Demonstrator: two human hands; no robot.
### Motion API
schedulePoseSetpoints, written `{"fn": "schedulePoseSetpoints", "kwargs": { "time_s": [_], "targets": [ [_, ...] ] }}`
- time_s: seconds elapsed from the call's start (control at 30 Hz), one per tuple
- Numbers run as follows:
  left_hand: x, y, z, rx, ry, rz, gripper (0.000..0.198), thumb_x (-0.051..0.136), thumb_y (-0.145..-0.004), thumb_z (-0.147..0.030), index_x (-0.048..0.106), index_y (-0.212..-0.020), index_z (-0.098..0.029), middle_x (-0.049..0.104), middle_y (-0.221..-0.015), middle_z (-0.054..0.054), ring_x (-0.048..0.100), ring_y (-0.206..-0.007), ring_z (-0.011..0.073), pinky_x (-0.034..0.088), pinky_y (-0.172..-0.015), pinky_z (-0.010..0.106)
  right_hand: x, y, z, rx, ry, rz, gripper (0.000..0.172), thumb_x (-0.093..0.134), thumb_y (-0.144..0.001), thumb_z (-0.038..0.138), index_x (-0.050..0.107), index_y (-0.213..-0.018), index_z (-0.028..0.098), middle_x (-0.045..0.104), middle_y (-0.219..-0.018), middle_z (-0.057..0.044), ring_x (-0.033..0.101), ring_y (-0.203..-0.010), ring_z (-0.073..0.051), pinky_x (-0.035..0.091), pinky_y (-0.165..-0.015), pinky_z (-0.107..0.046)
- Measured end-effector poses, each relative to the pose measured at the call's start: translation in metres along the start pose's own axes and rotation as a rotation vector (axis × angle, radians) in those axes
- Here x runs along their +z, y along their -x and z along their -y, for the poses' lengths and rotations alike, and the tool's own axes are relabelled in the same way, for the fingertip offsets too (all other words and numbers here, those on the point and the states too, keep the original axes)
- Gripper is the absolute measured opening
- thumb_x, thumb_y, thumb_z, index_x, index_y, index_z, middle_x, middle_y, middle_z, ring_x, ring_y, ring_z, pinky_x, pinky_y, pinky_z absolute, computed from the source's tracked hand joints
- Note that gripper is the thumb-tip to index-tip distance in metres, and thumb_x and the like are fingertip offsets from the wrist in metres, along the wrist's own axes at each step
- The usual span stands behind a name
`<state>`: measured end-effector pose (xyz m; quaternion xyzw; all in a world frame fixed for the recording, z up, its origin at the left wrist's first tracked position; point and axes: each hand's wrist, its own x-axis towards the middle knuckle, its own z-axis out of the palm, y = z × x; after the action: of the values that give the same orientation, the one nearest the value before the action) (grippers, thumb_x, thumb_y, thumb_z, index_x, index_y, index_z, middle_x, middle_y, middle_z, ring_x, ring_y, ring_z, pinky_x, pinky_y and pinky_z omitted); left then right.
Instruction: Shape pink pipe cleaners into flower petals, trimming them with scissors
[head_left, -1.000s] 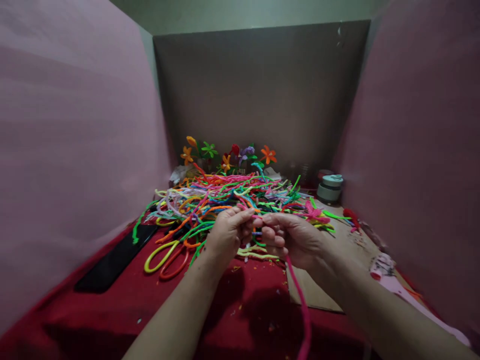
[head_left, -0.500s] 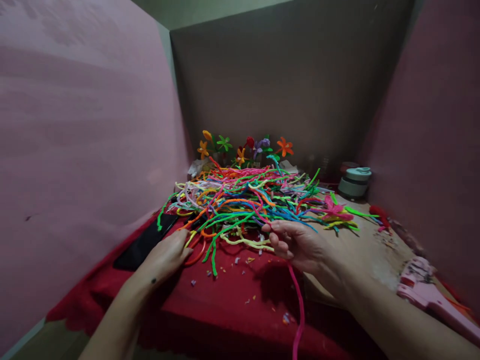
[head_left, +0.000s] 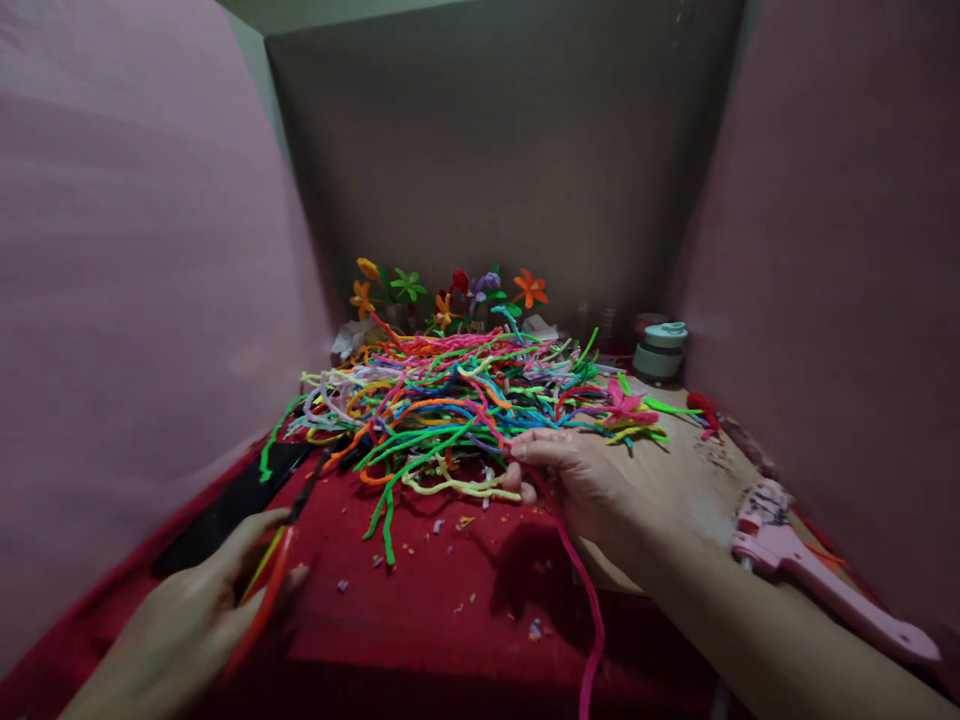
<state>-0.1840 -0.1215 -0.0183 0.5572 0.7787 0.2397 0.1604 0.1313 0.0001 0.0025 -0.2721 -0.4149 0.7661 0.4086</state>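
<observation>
My left hand is at the lower left, fingers closed round the orange and yellow handles of a pair of scissors whose dark blades point up towards the pile. My right hand rests at the near edge of a heap of colourful pipe cleaners. It pinches a pink pipe cleaner that trails down towards me over the red cloth.
Finished pipe-cleaner flowers stand behind the heap against a cardboard back wall. A pink glue gun lies at the right, a green round container at the back right, a black flat object at the left. Pink boards close both sides.
My left hand let go of the pink pipe cleaner, reached left to the scissors and has drawn them back towards me. My right hand kept its hold and shifted slightly.
</observation>
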Motion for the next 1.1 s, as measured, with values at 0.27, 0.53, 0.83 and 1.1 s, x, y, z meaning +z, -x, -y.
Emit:
{"fn": "schedulePoseSetpoints", "kwargs": {
  "time_s": [0.27, 0.53, 0.83, 1.1],
  "targets": [
    [0.065, 0.012, -0.099, 0.596, 0.097, -0.121, 0.048, 0.056, -0.064, -0.013, 0.060, -0.111, -0.022, 0.066, -0.101, 0.010, 0.061, -0.089, 0.0273, 0.045, -0.083, 0.033, 0.008, 0.008, -0.002, -0.147, 0.117, -0.095, 0.009, 0.061, -0.063, 0.019, 0.056, -0.067, 0.012, 0.064, -0.051, -0.003, 0.046, -0.036, -0.007, 0.033, -0.037, -0.018],
    [0.071, 0.006, -0.106, 0.836, -0.581, -0.286, 0.044, 0.033, -0.077, -0.004, 0.043, -0.120, -0.007, 0.062, -0.097, 0.017, 0.060, -0.087, 0.0238, 0.051, -0.072, 0.037, 0.009, 0.011, -0.003, -0.191, 0.163, -0.119, 0.008, 0.061, -0.064, 0.020, 0.056, -0.066, 0.013, 0.064, -0.051, -0.002, 0.047, -0.038, -0.007, 0.035, -0.039, -0.018],
    [0.072, 0.009, -0.107, 0.858, -0.734, -0.291, 0.043, 0.032, -0.077, -0.004, 0.041, -0.119, -0.006, 0.062, -0.092, 0.015, 0.061, -0.078, 0.0210, 0.052, -0.065, 0.032, 0.010, 0.011, -0.003, -0.189, 0.170, -0.093, 0.006, 0.061, -0.063, 0.017, 0.058, -0.066, 0.013, 0.064, -0.051, -0.002, 0.050, -0.040, -0.007, 0.036, -0.043, -0.019],
    [0.066, 0.012, -0.115, 0.836, -0.832, -0.271, 0.044, 0.035, -0.075, -0.002, 0.047, -0.117, -0.004, 0.062, -0.082, 0.012, 0.060, -0.070, 0.0195, 0.050, -0.061, 0.030, 0.004, 0.012, -0.003, -0.132, 0.060, 0.015, 0.010, 0.059, -0.062, 0.012, 0.058, -0.072, 0.011, 0.068, -0.062, -0.007, 0.055, -0.046, -0.010, 0.040, -0.048, -0.021]
  ]
}}
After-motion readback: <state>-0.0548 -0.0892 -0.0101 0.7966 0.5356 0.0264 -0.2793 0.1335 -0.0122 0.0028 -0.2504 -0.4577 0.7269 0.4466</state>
